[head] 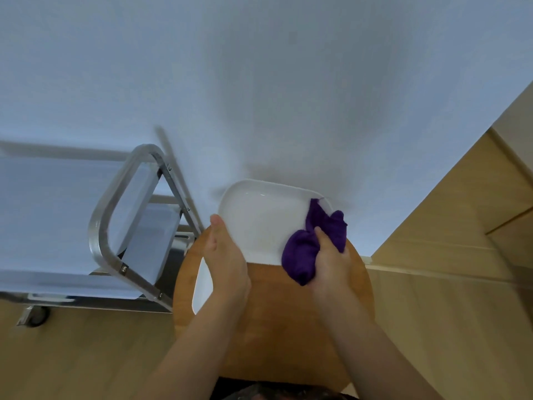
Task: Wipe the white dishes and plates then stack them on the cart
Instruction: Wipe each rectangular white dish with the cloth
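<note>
Nearest the camera, a round wooden tabletop (277, 327) with a warm, smooth brown surface serves as the landmark; both bare forearms reach across it from the near edge.

Over the far part of that tabletop, the left hand (227, 258) grips the left edge of a white, glossy, rounded-square plate (256, 217), thumb lying along the rim and pointing away from the person; the other fingers are hidden under the plate. The right hand (331, 264) is curled round a bunched purple terry cloth (311, 246) and presses it against the plate's right-hand side. The cloth looks soft and nubby, folded into thick lumps, one corner trailing up to the plate's far right rim.

The plate is held tilted, its far edge raised, above the table's far rim. Its face is smooth and shallow with a faint raised border and small bright glints of light.

Under the left wrist, at the table's left side, the curved edge of a second white dish (202, 287) shows; most of it is hidden.

Left of the table stands a metal cart (115, 226) with a brushed silver tubular handle loop, pale flat shelves and a small black caster at its lower left.

Beyond the table rises a plain white wall (259, 82); pale wood flooring (447, 313) lies to the right.
</note>
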`<action>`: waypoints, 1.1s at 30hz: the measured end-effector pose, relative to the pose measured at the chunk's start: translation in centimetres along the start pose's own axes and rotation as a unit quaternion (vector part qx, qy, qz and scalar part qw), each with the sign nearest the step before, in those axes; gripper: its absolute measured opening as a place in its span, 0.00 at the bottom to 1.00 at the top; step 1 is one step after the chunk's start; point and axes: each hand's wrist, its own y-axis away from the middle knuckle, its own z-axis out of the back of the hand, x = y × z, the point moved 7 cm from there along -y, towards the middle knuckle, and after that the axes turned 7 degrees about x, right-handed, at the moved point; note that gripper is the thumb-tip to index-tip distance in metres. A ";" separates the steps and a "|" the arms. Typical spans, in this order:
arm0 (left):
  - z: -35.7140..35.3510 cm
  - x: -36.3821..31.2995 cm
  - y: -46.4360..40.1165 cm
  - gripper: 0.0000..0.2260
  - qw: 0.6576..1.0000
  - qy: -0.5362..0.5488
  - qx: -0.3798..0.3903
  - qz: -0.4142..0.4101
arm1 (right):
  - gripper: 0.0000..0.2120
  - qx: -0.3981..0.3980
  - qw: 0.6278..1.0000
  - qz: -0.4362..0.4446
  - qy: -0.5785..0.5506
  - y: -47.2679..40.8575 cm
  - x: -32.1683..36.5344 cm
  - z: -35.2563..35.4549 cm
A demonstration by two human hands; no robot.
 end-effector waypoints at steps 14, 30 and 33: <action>-2.2 -2.5 -1.4 0.16 0.929 -0.231 0.276 0.091 | 0.14 0.088 0.982 0.086 0.145 -1.7 5.3 -2.4; -2.5 -2.7 -1.0 0.13 0.976 -0.115 0.186 -0.002 | 0.05 0.057 0.931 0.218 0.286 1.5 5.3 -1.7; -2.9 -2.8 -0.8 0.14 0.967 -0.155 0.199 -0.024 | 0.06 0.047 0.840 0.415 0.346 1.9 9.9 -3.7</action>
